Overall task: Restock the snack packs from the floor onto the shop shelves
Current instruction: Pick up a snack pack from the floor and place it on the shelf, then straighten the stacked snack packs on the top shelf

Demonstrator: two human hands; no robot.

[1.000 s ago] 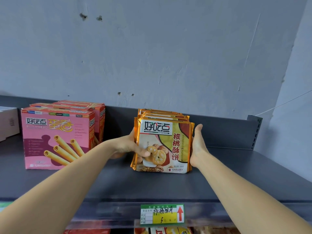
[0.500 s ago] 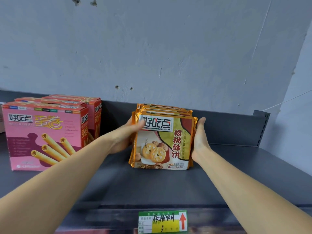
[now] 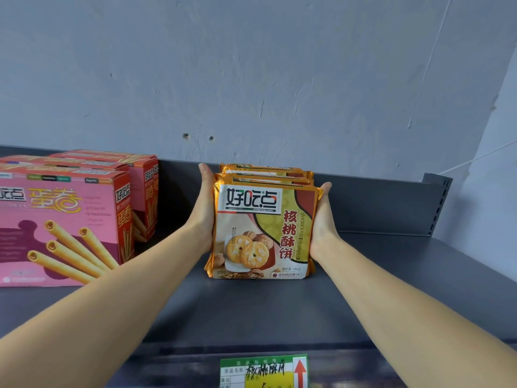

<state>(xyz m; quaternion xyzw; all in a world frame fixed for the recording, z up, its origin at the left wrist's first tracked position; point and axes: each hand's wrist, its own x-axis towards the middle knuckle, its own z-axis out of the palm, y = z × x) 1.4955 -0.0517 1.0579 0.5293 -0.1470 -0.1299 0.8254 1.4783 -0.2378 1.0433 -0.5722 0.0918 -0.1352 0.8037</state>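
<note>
A row of orange walnut-cookie snack packs (image 3: pixel 263 231) stands upright on the dark grey shelf (image 3: pixel 279 312), one behind the other. My left hand (image 3: pixel 205 208) lies flat against the row's left side, fingers straight and pointing to the back. My right hand (image 3: pixel 321 219) presses flat against the right side. Both palms squeeze the packs between them. The packs behind the front one show only their top edges.
Pink egg-roll boxes (image 3: pixel 64 228) stand on the shelf to the left, close to my left forearm. The shelf's back rail (image 3: pixel 391 208) runs behind the packs. A green and yellow price tag (image 3: pixel 263 371) hangs on the front edge. Bare shelf lies to the right.
My left hand has gone from curling over the front pack's corner to lying flat along the row's left side. The camera has moved closer to the packs.
</note>
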